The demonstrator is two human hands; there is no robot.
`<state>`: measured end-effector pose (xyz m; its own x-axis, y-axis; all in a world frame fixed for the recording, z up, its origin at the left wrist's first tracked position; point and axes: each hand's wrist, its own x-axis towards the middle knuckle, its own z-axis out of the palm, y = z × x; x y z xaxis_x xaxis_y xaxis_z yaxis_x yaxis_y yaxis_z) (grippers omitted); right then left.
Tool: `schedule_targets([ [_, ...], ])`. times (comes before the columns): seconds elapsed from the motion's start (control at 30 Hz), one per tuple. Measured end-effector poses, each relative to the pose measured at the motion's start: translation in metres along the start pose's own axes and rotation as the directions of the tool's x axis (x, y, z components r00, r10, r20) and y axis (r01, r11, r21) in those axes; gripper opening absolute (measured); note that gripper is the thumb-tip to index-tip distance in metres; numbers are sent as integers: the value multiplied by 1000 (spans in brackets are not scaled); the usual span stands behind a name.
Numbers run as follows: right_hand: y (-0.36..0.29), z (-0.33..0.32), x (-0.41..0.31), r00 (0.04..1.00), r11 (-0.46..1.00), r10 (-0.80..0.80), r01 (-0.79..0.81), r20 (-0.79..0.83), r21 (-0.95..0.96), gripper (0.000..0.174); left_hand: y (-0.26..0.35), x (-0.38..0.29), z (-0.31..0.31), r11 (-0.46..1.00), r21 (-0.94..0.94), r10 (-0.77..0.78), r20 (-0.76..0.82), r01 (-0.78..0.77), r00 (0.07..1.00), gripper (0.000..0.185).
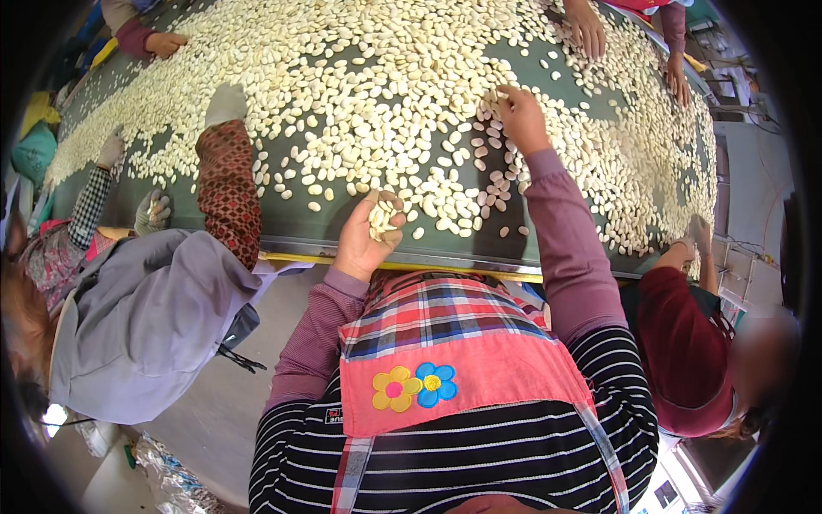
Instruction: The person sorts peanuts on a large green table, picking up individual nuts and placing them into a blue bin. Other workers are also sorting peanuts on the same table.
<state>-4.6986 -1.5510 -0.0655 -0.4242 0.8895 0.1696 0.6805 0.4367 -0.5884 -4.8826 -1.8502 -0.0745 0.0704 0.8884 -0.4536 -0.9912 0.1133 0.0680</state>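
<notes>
My left hand (365, 234) is cupped, palm up, at the near edge of a dark green sorting belt (289, 215). Several white beans (383, 220) lie in its palm under curled fingers. Farther out and to the right, my right hand (524, 121) reaches down into the spread of large white beans (398, 122). Its thumb and forefinger come together at the beans there. Whether a bean is pinched between them, I cannot tell. Loose beans (494, 189) lie on the belt in the shadow below that hand.
A metal edge with a yellow strip (302, 258) runs along the belt before me. On my left, a co-worker's gloved hand (226, 104) is in the beans. Across the belt are other people's hands (585, 29). A co-worker in a dark red top (684, 353) stands close on my right.
</notes>
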Motion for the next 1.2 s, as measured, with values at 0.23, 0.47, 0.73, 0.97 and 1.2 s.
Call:
schedule_targets([
  [0.23, -56, 48, -6, 822, 880, -475, 454, 314, 142, 18, 17, -16, -12, 999, -5, 46, -46, -46, 998, 24],
  [0.47, -83, 76, -17, 876, 898, -350, 415, 332, -146, 20, 37, -22, -17, 991, 29, 135, -143, -132, 981, 30],
  [0.73, -138, 60, -53, 774, 803, -314, -93, 551, 589, 22, 53, -6, -15, 990, 25, 140, -210, -137, 968, 23],
  [0.97, -89, 92, 38, 934, 926, -356, 358, -37, 119, 29, 71, -24, -16, 997, -57, 55, -96, -60, 994, 23],
  [1.2, 7, 96, 105, 968, 874, -220, 141, -120, -466, 42, 91, -49, -31, 988, -107, 106, -20, -107, 994, 24],
])
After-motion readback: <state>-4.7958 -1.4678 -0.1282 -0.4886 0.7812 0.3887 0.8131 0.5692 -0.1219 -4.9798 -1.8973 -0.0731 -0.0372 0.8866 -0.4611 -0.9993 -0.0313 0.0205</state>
